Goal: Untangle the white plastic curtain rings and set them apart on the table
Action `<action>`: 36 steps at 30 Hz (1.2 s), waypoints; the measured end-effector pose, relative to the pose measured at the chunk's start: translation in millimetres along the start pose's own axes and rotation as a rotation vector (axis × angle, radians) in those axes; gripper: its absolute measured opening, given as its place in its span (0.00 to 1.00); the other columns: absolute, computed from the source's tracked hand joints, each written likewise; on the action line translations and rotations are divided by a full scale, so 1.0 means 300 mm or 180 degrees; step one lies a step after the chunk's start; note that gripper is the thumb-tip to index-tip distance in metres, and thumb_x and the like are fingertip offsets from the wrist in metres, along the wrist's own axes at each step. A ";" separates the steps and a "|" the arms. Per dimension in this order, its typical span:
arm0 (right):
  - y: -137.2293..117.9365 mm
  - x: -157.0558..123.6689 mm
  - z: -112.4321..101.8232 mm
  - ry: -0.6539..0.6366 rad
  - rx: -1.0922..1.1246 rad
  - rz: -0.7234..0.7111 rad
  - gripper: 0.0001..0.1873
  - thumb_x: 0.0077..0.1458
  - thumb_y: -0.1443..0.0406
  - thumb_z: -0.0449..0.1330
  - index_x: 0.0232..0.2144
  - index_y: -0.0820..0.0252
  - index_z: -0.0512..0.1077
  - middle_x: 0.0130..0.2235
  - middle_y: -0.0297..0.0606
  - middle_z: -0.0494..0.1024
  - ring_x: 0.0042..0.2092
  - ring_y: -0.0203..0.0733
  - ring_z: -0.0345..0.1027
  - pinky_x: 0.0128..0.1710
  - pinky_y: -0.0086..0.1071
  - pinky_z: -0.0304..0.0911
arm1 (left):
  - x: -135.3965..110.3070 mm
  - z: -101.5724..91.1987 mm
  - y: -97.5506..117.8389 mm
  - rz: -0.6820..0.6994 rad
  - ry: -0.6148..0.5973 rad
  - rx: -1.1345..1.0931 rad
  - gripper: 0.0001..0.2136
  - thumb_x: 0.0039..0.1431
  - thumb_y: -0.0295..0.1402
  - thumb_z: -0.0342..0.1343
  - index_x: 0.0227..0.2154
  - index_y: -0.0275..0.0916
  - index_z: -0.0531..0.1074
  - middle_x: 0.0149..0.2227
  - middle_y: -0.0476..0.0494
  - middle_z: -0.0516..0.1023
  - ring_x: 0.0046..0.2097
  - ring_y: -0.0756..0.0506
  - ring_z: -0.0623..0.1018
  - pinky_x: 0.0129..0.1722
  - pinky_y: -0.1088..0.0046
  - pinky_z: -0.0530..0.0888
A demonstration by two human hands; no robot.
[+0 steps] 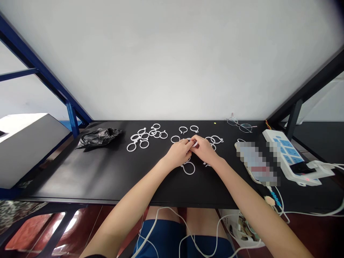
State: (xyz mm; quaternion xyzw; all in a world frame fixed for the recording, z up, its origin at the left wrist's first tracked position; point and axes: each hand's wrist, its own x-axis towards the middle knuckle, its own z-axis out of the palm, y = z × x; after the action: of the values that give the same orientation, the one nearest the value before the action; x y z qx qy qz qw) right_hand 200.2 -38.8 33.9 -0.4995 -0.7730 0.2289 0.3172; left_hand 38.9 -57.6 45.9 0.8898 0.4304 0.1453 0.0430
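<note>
My left hand (177,153) and my right hand (204,147) meet over the middle of the black table, fingertips pinched together. Between them is a white plastic curtain ring (195,144), mostly covered by the fingers. More white rings lie around my hands: a ring (189,173) just below them, a ring (175,139) to the left, and a ring (216,139) to the right. Two rings with small knobs, one ring (183,129) and another ring (194,128), rest behind my hands. Some rings are partly hidden under my hands.
Several rings lie in a loose cluster (144,136) left of centre. Farther left sits a crumpled black plastic bag (100,138). On the right are a phone (256,163) with a cable, a white power strip (288,152) and eyeglasses (239,123). White cables hang over my lap.
</note>
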 end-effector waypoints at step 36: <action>0.007 0.004 -0.001 0.0154 -0.0017 -0.0175 0.06 0.46 0.65 0.60 0.26 0.57 0.65 0.28 0.30 0.71 0.26 0.34 0.61 0.28 0.29 0.57 | 0.000 0.005 0.005 0.0058 0.0016 0.0021 0.13 0.58 0.27 0.46 0.46 0.36 0.64 0.42 0.42 0.71 0.42 0.44 0.72 0.38 0.69 0.73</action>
State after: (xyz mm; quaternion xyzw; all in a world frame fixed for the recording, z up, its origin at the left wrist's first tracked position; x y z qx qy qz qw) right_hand 201.4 -36.7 33.1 -0.4842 -0.7791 0.2059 0.3407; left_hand 40.5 -58.6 44.7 0.8935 0.4229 0.1466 0.0377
